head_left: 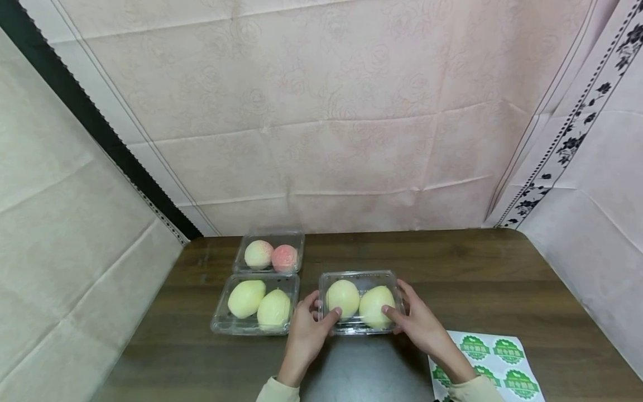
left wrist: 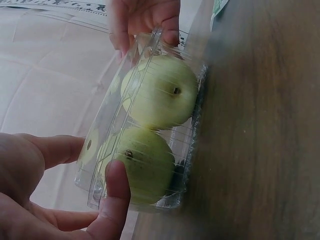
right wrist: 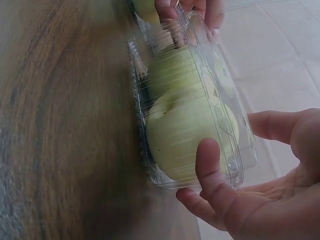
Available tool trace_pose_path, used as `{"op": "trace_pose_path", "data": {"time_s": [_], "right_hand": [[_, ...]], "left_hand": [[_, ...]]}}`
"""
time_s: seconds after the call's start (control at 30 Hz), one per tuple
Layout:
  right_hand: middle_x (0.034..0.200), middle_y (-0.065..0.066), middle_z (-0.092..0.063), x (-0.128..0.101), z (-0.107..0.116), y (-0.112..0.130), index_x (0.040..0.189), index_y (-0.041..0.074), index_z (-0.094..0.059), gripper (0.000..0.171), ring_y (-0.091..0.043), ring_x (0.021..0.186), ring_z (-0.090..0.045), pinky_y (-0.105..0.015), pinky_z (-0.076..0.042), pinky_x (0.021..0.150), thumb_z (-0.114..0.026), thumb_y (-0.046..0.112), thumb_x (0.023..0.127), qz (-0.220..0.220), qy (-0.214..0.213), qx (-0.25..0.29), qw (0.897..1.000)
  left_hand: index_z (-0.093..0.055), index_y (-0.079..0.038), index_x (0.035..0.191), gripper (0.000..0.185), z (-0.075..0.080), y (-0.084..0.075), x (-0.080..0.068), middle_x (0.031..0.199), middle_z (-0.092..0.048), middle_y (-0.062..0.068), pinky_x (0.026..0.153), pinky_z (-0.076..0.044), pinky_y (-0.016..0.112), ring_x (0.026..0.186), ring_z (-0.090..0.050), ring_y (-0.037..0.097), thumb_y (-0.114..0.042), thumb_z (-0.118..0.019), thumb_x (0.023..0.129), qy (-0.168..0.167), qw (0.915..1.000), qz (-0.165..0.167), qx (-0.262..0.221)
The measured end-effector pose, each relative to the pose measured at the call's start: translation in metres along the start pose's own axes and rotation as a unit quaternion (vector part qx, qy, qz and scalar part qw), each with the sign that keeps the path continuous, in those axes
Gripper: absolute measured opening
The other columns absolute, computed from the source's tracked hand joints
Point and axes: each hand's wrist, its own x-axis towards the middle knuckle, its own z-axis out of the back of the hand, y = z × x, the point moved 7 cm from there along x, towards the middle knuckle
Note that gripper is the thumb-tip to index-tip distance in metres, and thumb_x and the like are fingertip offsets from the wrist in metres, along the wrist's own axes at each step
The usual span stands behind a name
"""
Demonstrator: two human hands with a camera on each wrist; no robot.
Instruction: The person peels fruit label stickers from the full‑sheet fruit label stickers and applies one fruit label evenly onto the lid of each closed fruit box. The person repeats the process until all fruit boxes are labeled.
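Observation:
A clear plastic clamshell box with two pale green round fruits inside sits between my hands, its lid closed. My left hand grips its left end, thumb on the front side and fingers around the end. At the right end my right hand holds it the same way, the thumb pressed along the near wall. In the left wrist view the box stands close over the wooden table, both fruits showing through the ribbed plastic.
Left of my hands is another clear box with two pale green fruits. Behind it stands a box with two pinkish peaches. A sheet of green round stickers lies under my right forearm. A dark grey patch covers the table's front.

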Motion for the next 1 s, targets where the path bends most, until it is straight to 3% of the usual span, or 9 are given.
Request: {"op": "trace_pose_path", "data": {"time_s": [0.13,0.37,0.43,0.5,0.63,0.87,1.0], "right_hand": [[0.162,-0.04,-0.028,-0.003,0.0,0.0,0.163,-0.007,-0.018,0.081,-0.027,0.095,-0.066,-0.037,-0.059,0.068,-0.069,0.011,0.102,0.004,-0.001,-0.001,1.0],[0.161,-0.038,-0.033,-0.01,0.002,-0.003,0.164,-0.004,-0.018,0.083,-0.025,0.07,-0.062,-0.037,-0.057,0.064,-0.07,0.016,0.103,-0.001,-0.005,-0.026,1.0],[0.16,-0.038,-0.034,-0.011,0.003,-0.004,0.164,-0.004,-0.019,0.082,-0.028,0.079,-0.066,-0.038,-0.058,0.066,-0.07,0.019,0.103,-0.001,-0.006,-0.039,0.999],[0.16,-0.038,-0.034,-0.013,0.004,-0.003,0.163,-0.004,-0.021,0.082,-0.04,0.101,-0.069,-0.046,-0.061,0.08,-0.07,0.023,0.103,0.005,-0.005,-0.061,0.998],[0.157,-0.037,-0.04,-0.019,0.011,-0.006,0.162,-0.004,-0.023,0.082,-0.054,0.137,-0.051,-0.058,-0.055,0.1,-0.068,0.033,0.104,0.02,0.0,-0.103,0.994],[0.158,-0.033,-0.042,-0.035,0.042,-0.022,0.162,-0.001,-0.029,0.079,-0.051,0.137,-0.052,-0.058,-0.056,0.095,-0.064,0.043,0.106,-0.014,0.007,-0.166,0.986],[0.157,-0.033,-0.043,-0.044,0.059,-0.025,0.159,-0.003,-0.038,0.073,-0.053,0.137,-0.05,-0.06,-0.056,0.095,-0.063,0.042,0.106,-0.008,0.003,-0.207,0.978]], "left_hand": [[-0.044,0.017,0.148,0.078,-0.001,0.002,-0.002,0.113,-0.059,0.018,0.05,-0.051,0.023,0.055,-0.061,0.014,-0.01,-0.085,0.086,0.0,1.0,0.002,-0.004],[-0.044,0.016,0.149,0.079,-0.003,0.003,-0.005,0.116,-0.06,0.02,0.052,-0.059,0.032,0.056,-0.061,0.013,-0.007,-0.085,0.085,0.003,0.9993,0.003,-0.036],[-0.044,0.017,0.148,0.079,-0.003,0.003,-0.006,0.115,-0.06,0.02,0.053,-0.06,0.036,0.057,-0.061,0.013,-0.006,-0.085,0.085,0.003,0.9991,0.0,-0.043],[-0.044,0.017,0.148,0.077,-0.003,0.003,-0.007,0.116,-0.059,0.02,0.054,-0.061,0.039,0.06,-0.061,0.013,-0.005,-0.084,0.085,0.001,0.9989,-0.006,-0.047],[-0.044,0.018,0.147,0.076,-0.004,0.003,-0.008,0.116,-0.059,0.02,0.055,-0.062,0.04,0.067,-0.061,0.014,-0.004,-0.083,0.086,-0.001,0.9987,-0.011,-0.049],[-0.046,0.017,0.147,0.075,-0.005,0.006,-0.007,0.115,-0.058,0.018,0.056,-0.061,0.037,0.068,-0.06,0.014,-0.008,-0.084,0.087,-0.001,0.9995,-0.005,-0.032],[-0.047,0.016,0.147,0.075,-0.002,0.008,-0.006,0.114,-0.058,0.018,0.057,-0.062,0.039,0.068,-0.061,0.015,-0.01,-0.084,0.087,-0.003,0.9996,-0.005,-0.026]]}}
